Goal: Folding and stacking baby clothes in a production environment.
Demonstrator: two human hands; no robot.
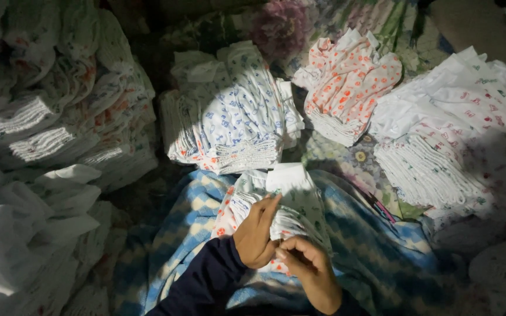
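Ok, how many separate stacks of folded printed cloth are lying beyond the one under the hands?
3: a blue-printed stack at centre, an orange-printed stack to its right, and a red-printed stack at far right. The heaps at left are too dim to separate.
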